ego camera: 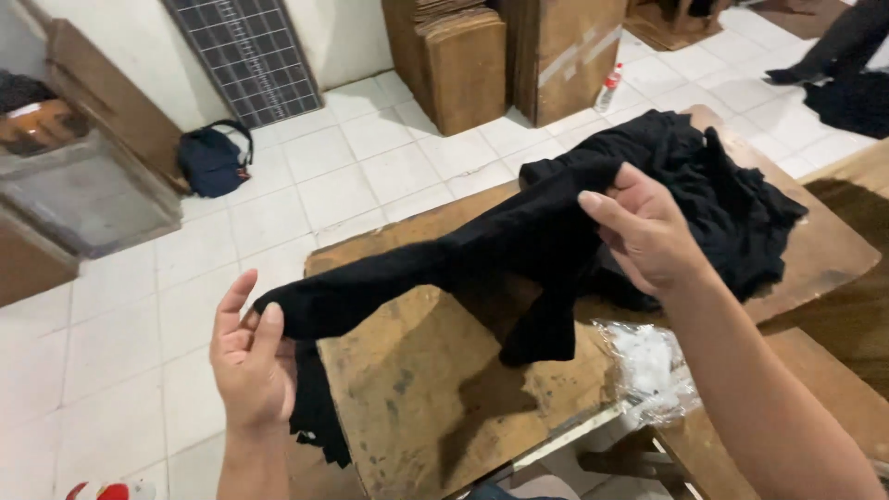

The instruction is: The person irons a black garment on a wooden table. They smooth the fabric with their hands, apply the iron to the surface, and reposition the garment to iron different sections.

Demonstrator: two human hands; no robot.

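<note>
We are holding a long black cloth (444,268) up over a worn wooden table (417,389). Our left hand (248,356) pinches one end of the cloth between the thumb and the fingers, palm turned up, just past the table's near edge. Our right hand (644,231) grips the cloth farther along, fingers curled and closed around it, up above the table. Between the two hands the cloth hangs a bit loose, and one part droops down and touches the table top.

Behind our right hand sits a pile of black clothes (713,176) on the far side of the table. A crinkly clear plastic bag (648,366) lies near the table's right edge.

We think this is the step where one piece is pulled free from the pile and stretched out. The cloth is not flat yet. The next move seems to call for pulling both ends apart gently, keeping both grips tight, so the drooping part lifts and the piece comes straight. The left pinch looks small, so the end could slip out.
</note>
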